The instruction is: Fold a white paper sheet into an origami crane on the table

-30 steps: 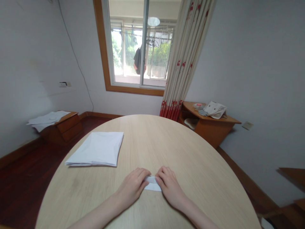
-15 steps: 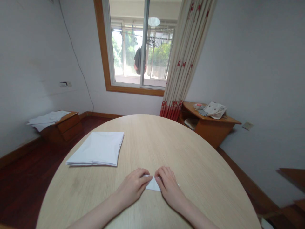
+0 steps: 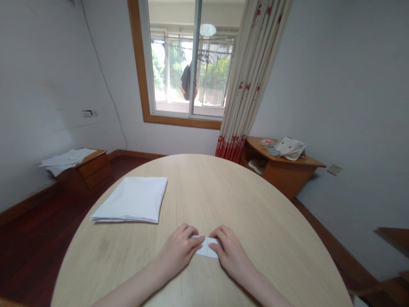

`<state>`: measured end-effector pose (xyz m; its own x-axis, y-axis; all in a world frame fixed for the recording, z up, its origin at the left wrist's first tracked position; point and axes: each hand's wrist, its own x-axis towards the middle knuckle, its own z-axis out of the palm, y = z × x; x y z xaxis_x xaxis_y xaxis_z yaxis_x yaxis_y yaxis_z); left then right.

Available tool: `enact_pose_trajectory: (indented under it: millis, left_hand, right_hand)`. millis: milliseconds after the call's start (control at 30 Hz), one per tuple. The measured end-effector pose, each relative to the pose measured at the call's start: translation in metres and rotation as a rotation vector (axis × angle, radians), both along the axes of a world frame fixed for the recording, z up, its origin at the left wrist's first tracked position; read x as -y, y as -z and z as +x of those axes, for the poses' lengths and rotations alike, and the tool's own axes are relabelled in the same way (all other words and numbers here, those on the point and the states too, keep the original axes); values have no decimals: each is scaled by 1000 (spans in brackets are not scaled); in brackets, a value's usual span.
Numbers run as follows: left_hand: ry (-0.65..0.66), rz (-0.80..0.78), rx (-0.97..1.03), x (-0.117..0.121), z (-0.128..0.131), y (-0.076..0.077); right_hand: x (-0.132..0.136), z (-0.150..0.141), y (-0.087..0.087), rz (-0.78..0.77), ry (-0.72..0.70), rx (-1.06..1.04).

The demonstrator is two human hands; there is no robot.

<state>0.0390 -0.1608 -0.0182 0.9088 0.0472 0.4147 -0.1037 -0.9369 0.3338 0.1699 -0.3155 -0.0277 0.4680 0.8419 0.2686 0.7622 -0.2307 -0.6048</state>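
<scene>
And here we are at the round, pale counter (image 3: 249, 200), looking straight down at two bare hands working close together near the middle of its near half. Between them we have the small white paper (image 3: 207, 250), low on the wood, its near edge in plain sight and both its ends covered by fingers. Our left hand (image 3: 183, 245) grips the left end, thumb laid across the top, fingers curled at the far side. Over on the other end, our right hand (image 3: 228, 247) does much the same, its thumb on the paper and its fingers bent round the far edge. The two thumbs point at each other, near but apart! Fingertips beneath the paper, we cannot make out.

Away to the left and farther off, we see the white paper stack (image 3: 131, 198), lying flat, well apart from both hands. Beyond the counter, we spot loose sheets on a drawer cabinet (image 3: 96, 170) to the left, and the red-and-cream curtain (image 3: 246, 85) beside the window (image 3: 175, 85).
</scene>
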Motion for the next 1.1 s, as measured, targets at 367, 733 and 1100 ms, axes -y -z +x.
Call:
enact_pose_trajectory:
  millis: [367,733,1100]
  left_hand:
    - [-37,-86,-4,4,0,2]
    - [-2,-73,196,2,-4,-1]
    - [44,166,327,0,-4,1]
  right_hand:
    - [0,-7,-9,9,19,6]
    - [3,-7,-11,201,-101,134]
    - [2,-8,-12,215,-157,342]
